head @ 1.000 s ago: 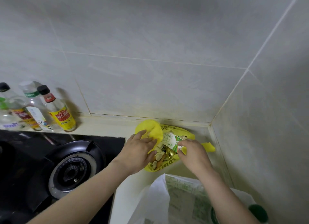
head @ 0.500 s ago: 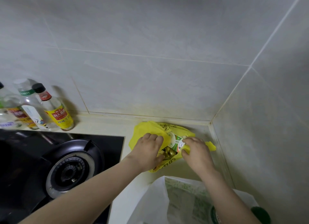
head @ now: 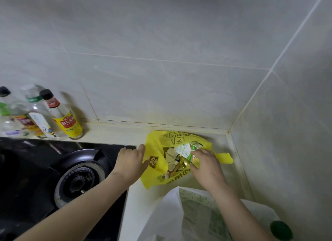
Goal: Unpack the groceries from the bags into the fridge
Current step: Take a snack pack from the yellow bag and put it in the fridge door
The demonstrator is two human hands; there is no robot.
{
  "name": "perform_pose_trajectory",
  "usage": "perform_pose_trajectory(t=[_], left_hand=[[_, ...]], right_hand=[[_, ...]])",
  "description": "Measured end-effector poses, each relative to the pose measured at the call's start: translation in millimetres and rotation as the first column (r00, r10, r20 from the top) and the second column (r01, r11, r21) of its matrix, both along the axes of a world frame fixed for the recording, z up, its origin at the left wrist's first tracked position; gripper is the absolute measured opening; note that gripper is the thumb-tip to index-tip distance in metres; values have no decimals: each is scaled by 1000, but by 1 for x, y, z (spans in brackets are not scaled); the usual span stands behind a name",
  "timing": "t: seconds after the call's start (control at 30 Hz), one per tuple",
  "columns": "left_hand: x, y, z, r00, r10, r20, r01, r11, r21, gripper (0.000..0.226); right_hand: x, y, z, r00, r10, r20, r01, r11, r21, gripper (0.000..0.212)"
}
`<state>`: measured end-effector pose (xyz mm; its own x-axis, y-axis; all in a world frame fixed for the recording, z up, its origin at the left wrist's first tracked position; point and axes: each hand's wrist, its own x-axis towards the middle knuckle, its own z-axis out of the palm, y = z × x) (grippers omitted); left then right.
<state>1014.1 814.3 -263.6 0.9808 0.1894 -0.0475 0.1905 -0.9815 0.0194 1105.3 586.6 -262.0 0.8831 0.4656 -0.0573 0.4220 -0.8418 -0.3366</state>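
A yellow plastic bag [head: 158, 170] lies on the pale counter [head: 115, 132] in the wall corner, its mouth spread open. Inside show snack packets and gold-wrapped pieces [head: 173, 166]. My left hand [head: 130, 162] grips the bag's left edge, thumb over the plastic. My right hand [head: 206, 167] reaches into the mouth from the right and pinches a green and white packet [head: 185, 150] at the top of the pile. A second bag, white with green print [head: 179, 213], stands nearer me under my right forearm. No fridge is in view.
A black gas hob with a round burner [head: 80, 179] fills the left side, right beside the yellow bag. Several sauce bottles [head: 65, 118] stand along the back wall at the left. A green bottle cap [head: 281, 230] pokes out at the bottom right. Tiled walls close off the back and right.
My left hand has pulled the bag's left edge outward to the left, so the mouth gapes wider and more of its contents show. My right hand stays on the packet.
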Motion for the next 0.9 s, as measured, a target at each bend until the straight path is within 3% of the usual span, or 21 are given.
perform_pose_trajectory(t=[0.17,0.27,0.33,0.4,0.53,0.63,0.8,0.9], left_hand=[[-16,11,-18,986,-35,164,56,991,-123,34],[-18,-1,-13,943,-162,289,222,956,-189,29],[-17,-9,-10,904,-307,297,371,909,-191,24],[-14,-18,-15,902,-383,200,419,888,-191,30],[-8,-29,-32,963,-216,-162,201,974,-103,48],[-5,-25,-39,955,-126,-267,122,992,-31,53],[-5,-11,-29,980,-88,-179,87,996,-14,39],[-15,1,-16,999,-18,37,25,982,-185,33]], right_hand=[[-8,10,1,999,37,1,-37,999,-26,38],[-10,13,1,999,49,23,-49,998,-31,30],[-11,13,2,998,50,26,-50,999,-20,31],[-11,12,3,998,55,36,-54,998,-22,32],[-14,11,3,997,71,41,-70,997,-31,29],[-16,11,1,996,80,39,-80,997,-15,29],[-17,13,-3,995,91,35,-90,995,-38,34],[-16,14,-5,995,94,36,-92,995,-43,32]])
